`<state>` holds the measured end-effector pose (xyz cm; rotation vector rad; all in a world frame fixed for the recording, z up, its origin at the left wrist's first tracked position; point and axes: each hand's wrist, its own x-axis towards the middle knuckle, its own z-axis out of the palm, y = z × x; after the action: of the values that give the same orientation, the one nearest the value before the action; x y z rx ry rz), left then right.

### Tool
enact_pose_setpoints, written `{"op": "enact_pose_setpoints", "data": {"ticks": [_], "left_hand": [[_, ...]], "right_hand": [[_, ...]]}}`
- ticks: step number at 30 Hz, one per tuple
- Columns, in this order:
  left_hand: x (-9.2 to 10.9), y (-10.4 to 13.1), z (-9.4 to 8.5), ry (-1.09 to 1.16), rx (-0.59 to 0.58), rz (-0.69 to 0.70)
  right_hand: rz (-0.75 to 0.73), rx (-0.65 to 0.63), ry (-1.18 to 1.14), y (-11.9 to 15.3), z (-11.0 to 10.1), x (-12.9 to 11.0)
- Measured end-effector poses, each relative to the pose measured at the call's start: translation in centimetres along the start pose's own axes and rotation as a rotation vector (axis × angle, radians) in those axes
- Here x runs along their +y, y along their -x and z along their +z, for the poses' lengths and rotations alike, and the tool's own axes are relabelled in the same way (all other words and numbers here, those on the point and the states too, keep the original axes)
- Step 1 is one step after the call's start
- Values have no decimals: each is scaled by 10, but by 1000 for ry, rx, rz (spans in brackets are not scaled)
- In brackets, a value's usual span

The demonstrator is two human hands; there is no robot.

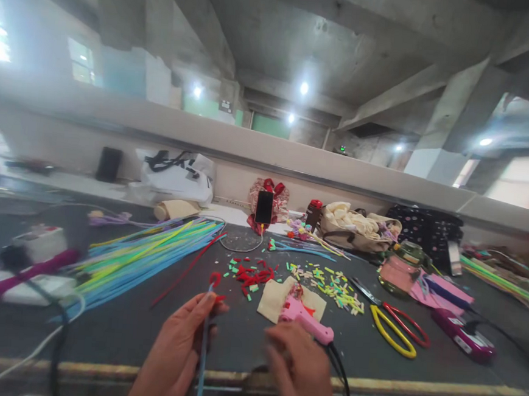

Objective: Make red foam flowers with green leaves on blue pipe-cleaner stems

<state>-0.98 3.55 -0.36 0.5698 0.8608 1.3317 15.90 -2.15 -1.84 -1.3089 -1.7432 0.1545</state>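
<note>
One blue stem (203,355) stands roughly upright in the left hand (177,340), pinched between thumb and fingers just below its red curl (215,278), a grip that seems meant to steady the top while leaving it exposed. The right hand (300,368) is apart from the left, fingers curled and blurred, just on the near side of a pink glue gun (305,320); I cannot tell whether it touches the gun or holds anything. The gun's nose rests over a beige pad (269,302), probably to keep glue off the table (111,341). Beyond lie red pieces (255,275) and, to their right, yellow-green pieces (352,297), loosely grouped by colour, perhaps for easy picking. Farther right, scissors (395,333) lie with handles toward the near side, handy for grasping. Left, a bundle of stems (149,268) lies lengthwise, likely to stay straight, with one red stem (188,270) beside it. At the far side a phone (264,207) stands propped, cable plugged in.
</note>
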Motion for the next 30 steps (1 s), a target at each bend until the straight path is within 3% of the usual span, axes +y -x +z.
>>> {"op": "enact_pose_setpoints", "data": {"ticks": [3, 5, 8, 11, 15, 21, 30], "left_hand": [[-4, -2, 0, -44, -51, -13], [-10, -1, 7, -85, -115, -23], [-19, -4, 28, -193, -254, -103], [-25, -15, 49, -327, -357, -120], [-32, -37, 62, -449, -352, -128], [-40, -43, 58, -576, -341, -109], [-39, -38, 61, -601, -339, -72]], "right_hand": [[69, 101, 291, -1, -39, 37], [86, -9, 384, -7, -53, 56], [96, -188, 458, -19, -55, 70], [128, -268, 465, -26, -51, 71], [181, -335, 337, -31, -57, 68], [269, -341, 96, -39, -66, 73], [514, -203, -683, -50, -77, 100]]}}
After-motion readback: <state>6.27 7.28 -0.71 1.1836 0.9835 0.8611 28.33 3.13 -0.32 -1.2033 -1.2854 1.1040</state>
